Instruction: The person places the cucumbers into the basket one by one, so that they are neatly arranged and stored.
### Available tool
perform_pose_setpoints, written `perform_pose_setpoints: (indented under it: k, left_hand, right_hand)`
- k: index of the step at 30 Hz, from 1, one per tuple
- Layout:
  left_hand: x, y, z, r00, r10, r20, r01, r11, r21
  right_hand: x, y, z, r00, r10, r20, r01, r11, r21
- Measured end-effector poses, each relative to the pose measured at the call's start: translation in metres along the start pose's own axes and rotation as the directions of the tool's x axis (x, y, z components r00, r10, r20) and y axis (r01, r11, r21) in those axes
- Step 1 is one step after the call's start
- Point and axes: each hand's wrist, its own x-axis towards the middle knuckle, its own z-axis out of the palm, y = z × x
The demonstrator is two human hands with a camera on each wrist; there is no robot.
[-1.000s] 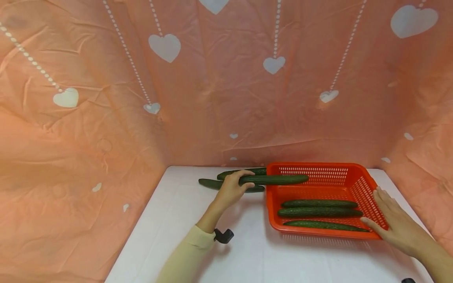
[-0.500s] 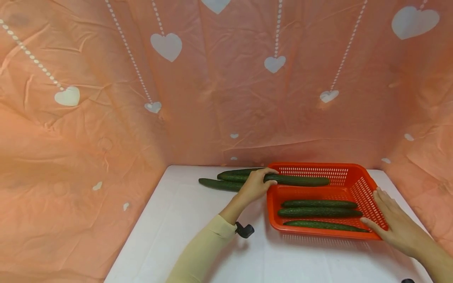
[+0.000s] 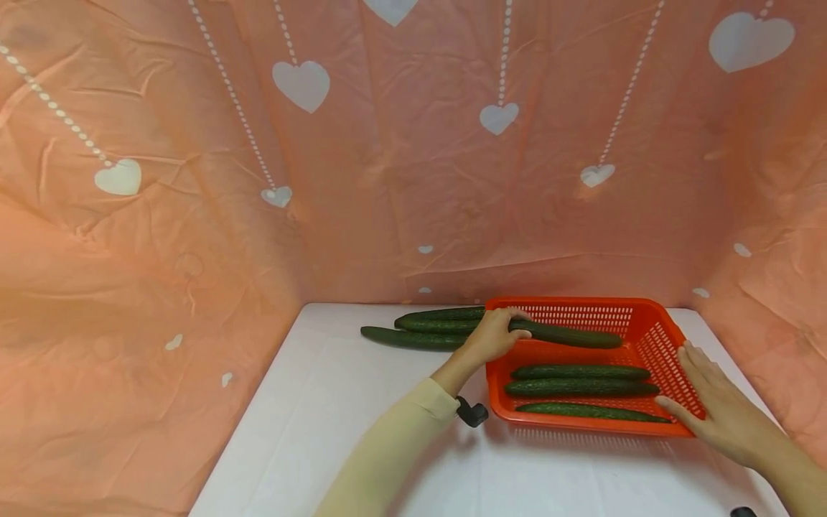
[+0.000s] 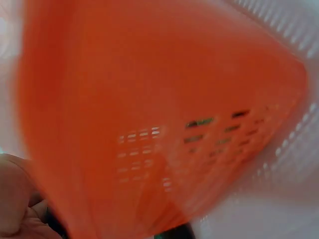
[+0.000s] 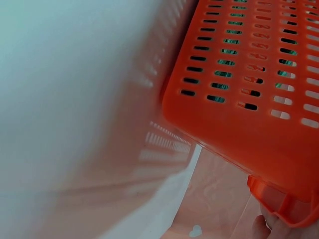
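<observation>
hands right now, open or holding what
Left hand: grips a cucumber over the basket.
Right hand: open, flat against the basket's side.

Left hand [image 3: 494,335] curled round one end of cucumber [image 3: 568,335]; cucumber held level above far part of orange basket [image 3: 659,316], over its left rim. Three cucumbers [image 3: 581,391] laid side by side in near half of basket. Right hand [image 3: 717,409] laid flat, fingers straight, against basket's near right corner. Two more cucumbers [image 3: 420,329] left on white table [image 3: 336,431], just left of basket. Cream sleeve [image 3: 388,452] seen on left arm. Pink heart-patterned cloth [image 3: 388,158] hung behind and at sides.
</observation>
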Motion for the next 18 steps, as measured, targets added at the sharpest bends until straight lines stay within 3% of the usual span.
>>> perform_pose_setpoints:
  k: [18]
  left_hand:
    - [0.010, 0.009, 0.027, 0.997, -0.037, 0.071, 0.030, 0.995, 0.098]
  right_hand:
    - [0.000, 0.002, 0.001, 1.000, 0.006, 0.001, -0.006, 1.000, -0.006]
